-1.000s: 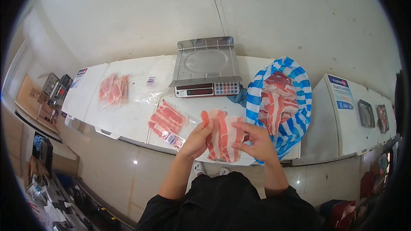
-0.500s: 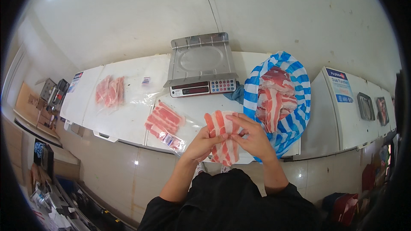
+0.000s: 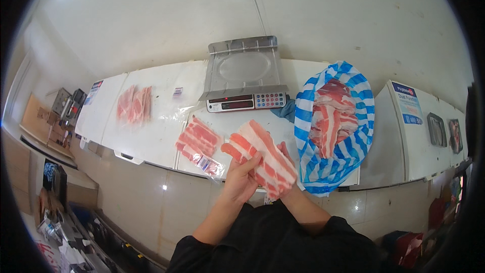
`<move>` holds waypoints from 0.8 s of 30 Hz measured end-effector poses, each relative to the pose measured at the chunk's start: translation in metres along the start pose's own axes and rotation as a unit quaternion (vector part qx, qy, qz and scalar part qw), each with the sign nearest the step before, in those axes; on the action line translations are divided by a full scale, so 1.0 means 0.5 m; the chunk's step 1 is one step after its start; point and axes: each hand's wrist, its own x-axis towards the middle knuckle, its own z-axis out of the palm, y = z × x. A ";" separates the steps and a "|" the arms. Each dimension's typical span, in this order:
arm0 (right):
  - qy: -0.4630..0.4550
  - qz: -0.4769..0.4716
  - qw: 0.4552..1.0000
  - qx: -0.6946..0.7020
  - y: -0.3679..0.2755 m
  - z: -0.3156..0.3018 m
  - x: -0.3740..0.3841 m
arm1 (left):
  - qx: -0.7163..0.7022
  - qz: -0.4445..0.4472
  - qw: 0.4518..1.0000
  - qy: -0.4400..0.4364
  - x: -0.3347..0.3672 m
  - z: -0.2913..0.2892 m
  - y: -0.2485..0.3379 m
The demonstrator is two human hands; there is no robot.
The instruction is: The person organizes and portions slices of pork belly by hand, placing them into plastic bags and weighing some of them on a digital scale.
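Note:
A small stack of thin pork belly slices (image 3: 270, 159) lies across both my hands, in front of the scale. My left hand (image 3: 241, 179) grips its left side, thumb on top. My right hand (image 3: 289, 191) supports the stack from below on the right; its fingertips show past the far edge and the rest is mostly hidden by the meat. Left of my hands, a clear plastic pack of pork belly slices (image 3: 198, 140) with a small label rests on the white surface. To the right, a blue-and-white striped plastic bag (image 3: 309, 116) stands open around more sliced pork (image 3: 331, 121).
A metal-topped digital scale (image 3: 246, 71) stands behind my hands, with a blue cloth (image 3: 284, 112) at its right corner. Another clear pack of slices (image 3: 135, 105) lies farther left on the white freezer lids (image 3: 113, 139). Two dark trays (image 3: 436, 130) sit on the right-hand freezer.
The slices have turned from hanging upright between my fingers to lying slanted across my hands. My right hand has gone from pinching their front to beneath them. The view has shifted slightly.

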 end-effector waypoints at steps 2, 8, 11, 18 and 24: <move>-0.004 0.016 0.997 -0.070 0.021 -0.007 0.017 | 0.029 0.033 0.999 0.023 0.009 -0.017 -0.019; 0.009 0.054 0.995 -0.085 0.024 -0.023 0.025 | 0.189 0.147 0.969 0.065 0.015 -0.089 -0.024; -0.029 0.095 0.994 0.041 0.037 -0.031 0.009 | 0.324 0.089 0.936 0.103 0.012 -0.117 0.011; 0.109 0.062 0.992 0.011 0.014 -0.114 -0.047 | 0.326 0.134 0.930 0.103 0.016 -0.192 -0.002; 0.087 0.100 0.989 0.072 -0.038 -0.191 -0.086 | 0.379 0.107 0.906 0.156 0.027 -0.337 0.028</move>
